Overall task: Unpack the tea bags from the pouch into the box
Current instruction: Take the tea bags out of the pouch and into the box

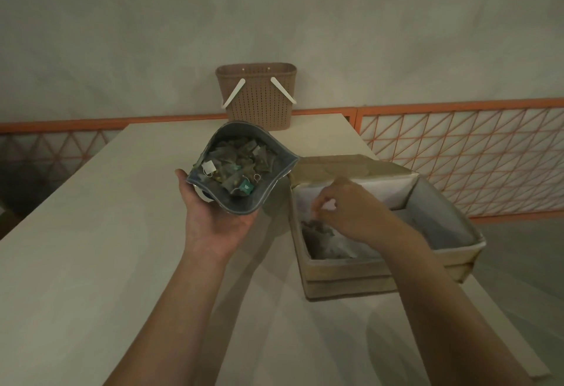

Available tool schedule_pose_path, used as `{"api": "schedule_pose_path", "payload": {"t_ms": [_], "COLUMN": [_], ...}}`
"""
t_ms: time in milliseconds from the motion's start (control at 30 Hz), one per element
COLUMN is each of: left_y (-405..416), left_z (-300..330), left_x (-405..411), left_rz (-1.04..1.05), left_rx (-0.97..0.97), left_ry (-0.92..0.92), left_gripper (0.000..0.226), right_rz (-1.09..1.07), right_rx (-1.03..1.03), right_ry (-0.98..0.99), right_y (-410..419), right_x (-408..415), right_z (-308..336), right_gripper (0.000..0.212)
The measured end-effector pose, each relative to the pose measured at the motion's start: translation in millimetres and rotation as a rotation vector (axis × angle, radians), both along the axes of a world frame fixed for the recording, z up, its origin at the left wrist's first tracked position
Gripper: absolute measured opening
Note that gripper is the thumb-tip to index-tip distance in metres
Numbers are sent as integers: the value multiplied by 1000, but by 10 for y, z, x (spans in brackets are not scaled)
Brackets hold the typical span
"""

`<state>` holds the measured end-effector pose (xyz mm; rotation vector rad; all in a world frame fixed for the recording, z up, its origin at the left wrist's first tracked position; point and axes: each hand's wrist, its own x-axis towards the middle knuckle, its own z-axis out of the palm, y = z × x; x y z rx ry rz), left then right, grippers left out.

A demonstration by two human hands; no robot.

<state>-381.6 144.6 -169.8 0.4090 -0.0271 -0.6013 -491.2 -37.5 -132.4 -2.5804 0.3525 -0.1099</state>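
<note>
My left hand (213, 217) holds an open grey foil pouch (271, 190) from below, above the table's middle. Several dark tea bags (236, 161) with white and green tags lie inside it. To the right stands an open cardboard box (345, 275) with a pale inner lining. My right hand (348, 207) reaches into the box with its fingers curled, pinching a tea bag (316, 224) at the top of a small pile of tea bags (323, 242) in the box's left part.
A brown woven plastic basket (258, 95) with two white handles stands at the table's far edge. The pale table (91, 248) ends close to the box's right side. An orange lattice railing (464, 153) runs behind.
</note>
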Motion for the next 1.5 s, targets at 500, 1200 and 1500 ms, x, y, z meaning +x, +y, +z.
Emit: {"api": "schedule_pose_path", "payload": {"t_ms": [500,1200,1500], "left_y": [36,30,18], "left_z": [36,68,68], "left_x": [-35,-3,-27], "left_rz": [-46,-17,10], "left_rx": [47,102,92], "left_ry": [-26,-26,-80], "left_gripper": [90,89,83], "right_rz": [41,277,268], "right_rx": [33,-399,-41], "right_ry": [-367,-22,-345], "right_y": [249,758,497], "right_x": [-30,885,421], "right_z": [448,309,422], "right_gripper": [5,40,15]}}
